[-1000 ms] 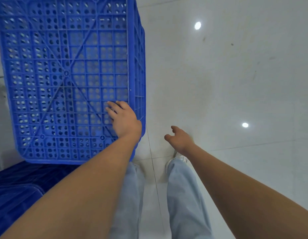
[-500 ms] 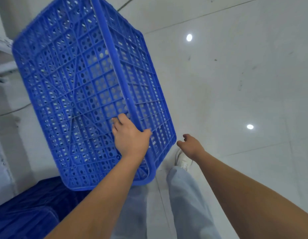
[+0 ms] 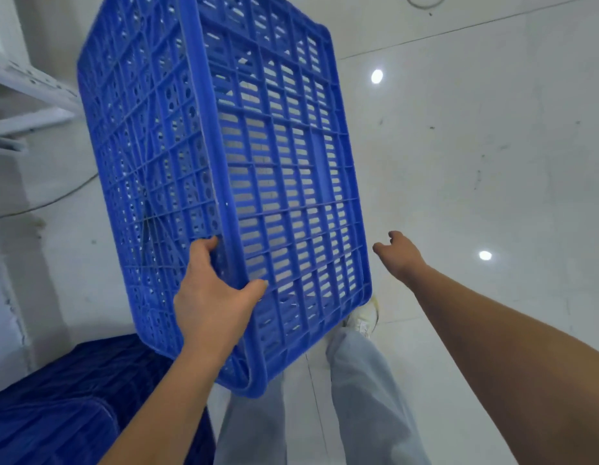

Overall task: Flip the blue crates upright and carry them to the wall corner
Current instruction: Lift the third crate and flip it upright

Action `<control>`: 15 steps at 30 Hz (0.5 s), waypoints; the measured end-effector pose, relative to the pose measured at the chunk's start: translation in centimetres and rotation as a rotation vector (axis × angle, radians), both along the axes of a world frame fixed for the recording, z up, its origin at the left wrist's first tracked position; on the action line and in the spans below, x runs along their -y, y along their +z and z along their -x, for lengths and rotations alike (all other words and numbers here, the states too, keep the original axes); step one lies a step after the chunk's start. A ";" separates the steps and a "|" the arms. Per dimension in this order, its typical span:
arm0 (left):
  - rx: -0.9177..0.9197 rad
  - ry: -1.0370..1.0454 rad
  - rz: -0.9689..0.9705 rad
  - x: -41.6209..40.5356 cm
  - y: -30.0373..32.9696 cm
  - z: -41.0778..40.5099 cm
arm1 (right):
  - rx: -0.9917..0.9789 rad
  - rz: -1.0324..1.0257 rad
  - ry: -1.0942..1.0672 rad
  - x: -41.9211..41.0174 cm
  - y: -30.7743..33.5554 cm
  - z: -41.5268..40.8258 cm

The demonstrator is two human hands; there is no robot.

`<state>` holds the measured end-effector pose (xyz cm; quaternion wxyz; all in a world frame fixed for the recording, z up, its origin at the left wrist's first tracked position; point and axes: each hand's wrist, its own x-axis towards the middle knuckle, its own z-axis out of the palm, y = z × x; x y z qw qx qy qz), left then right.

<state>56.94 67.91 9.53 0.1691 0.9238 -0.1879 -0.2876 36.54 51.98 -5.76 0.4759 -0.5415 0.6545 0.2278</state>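
Note:
A large blue perforated crate (image 3: 274, 156) is tipped on its side above the floor, its bottom grid facing left and one slatted side wall facing me. My left hand (image 3: 214, 297) grips the edge where bottom and side wall meet, thumb on the side wall, fingers on the bottom. My right hand (image 3: 400, 253) hovers just right of the crate's lower corner, fingers apart, not touching it. More blue crates (image 3: 66, 404) lie stacked low at the bottom left, dark and blurred.
White glossy tiled floor (image 3: 475, 162) spreads to the right with ceiling-light reflections. A white metal shelf frame (image 3: 26, 82) and a wall stand at the left. A thin cable (image 3: 56, 198) runs across the floor there. My legs and a white shoe (image 3: 365, 317) are below the crate.
The crate has swung from lying bottom-up to tilted onto its side, with the side wall now turned toward me. My left hand shifted from flat on the bottom to gripping the edge. My right hand moved nearer.

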 end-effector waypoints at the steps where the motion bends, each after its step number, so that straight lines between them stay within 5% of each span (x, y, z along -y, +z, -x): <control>1: -0.003 -0.002 -0.001 -0.8 0.2 -0.6 | -0.006 -0.004 -0.004 0.0 -0.1 -0.3; 8: -0.055 0.000 0.033 -4.2 0.4 -3.4 | 0.075 -0.121 -0.199 -2.8 -1.0 -3.8; 15: -0.119 0.002 0.112 -5.7 0.6 -7.1 | 0.223 -0.321 -0.706 -7.1 -1.4 -7.5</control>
